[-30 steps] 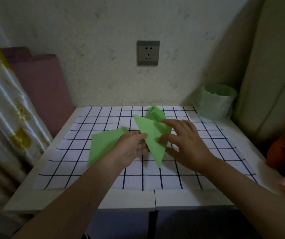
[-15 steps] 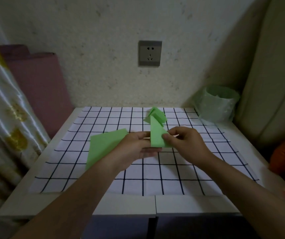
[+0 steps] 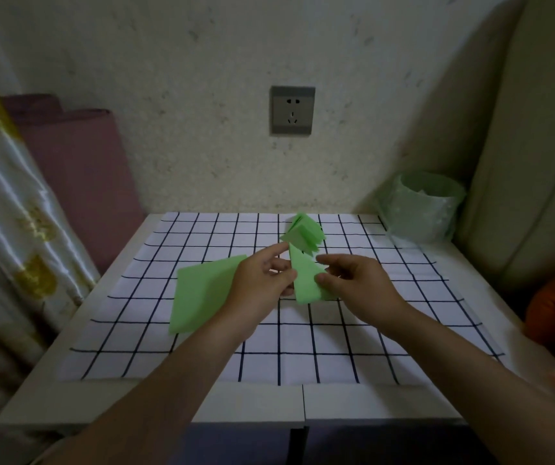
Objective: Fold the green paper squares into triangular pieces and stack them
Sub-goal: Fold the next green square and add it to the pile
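Both hands hold one folded green paper piece (image 3: 304,280), a narrow triangle pointing away from me, just above the checked mat. My left hand (image 3: 262,280) pinches its left edge with the forefinger stretched toward the tip. My right hand (image 3: 356,283) grips its lower right corner between thumb and fingers. A flat pile of green paper squares (image 3: 202,293) lies on the mat to the left, partly covered by my left wrist. A small stack of folded green triangles (image 3: 303,233) sits farther back, behind the held piece.
The white table (image 3: 252,401) carries a white mat with a dark grid (image 3: 336,347). A green plastic-lined container (image 3: 423,209) stands at the back right corner. A curtain hangs at the left, a cushion and an orange object at the right, and a wall socket behind.
The wide triangle has been folded into a narrower one. Both hands lifted it slightly and shifted their grip along its edges; the left forefinger now extends toward the tip.
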{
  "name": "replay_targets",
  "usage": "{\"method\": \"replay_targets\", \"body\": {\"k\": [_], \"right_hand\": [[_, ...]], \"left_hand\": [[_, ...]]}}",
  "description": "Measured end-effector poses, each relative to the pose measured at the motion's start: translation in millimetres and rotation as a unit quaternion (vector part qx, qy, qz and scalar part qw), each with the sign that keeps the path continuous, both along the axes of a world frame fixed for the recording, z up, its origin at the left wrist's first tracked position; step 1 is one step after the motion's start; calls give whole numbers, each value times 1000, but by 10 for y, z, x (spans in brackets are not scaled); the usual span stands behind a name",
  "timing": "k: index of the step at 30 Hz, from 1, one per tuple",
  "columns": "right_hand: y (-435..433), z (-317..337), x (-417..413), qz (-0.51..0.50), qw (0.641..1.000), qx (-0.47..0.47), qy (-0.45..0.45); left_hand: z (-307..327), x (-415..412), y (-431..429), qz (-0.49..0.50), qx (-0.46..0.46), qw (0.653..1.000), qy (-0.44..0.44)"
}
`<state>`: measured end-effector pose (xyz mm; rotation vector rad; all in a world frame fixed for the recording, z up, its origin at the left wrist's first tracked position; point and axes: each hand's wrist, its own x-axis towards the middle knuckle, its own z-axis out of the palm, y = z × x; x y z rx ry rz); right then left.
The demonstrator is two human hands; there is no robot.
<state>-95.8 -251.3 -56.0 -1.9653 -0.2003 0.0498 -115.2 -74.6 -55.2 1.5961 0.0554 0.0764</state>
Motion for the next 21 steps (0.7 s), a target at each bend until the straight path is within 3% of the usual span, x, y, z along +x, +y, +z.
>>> {"method": "replay_targets", "body": {"k": [7,14,21], "right_hand": [[-83,56,1,39,999,-29,13],[-213,131,1,107,991,0,75],[-181,129,-28,132,985,-93,61]], "left_hand": [[43,-19,40,-50,73,996,-25],[158,-54,234,-132,57,990,-2],[183,-104,240,-169,73,983,25]]}}
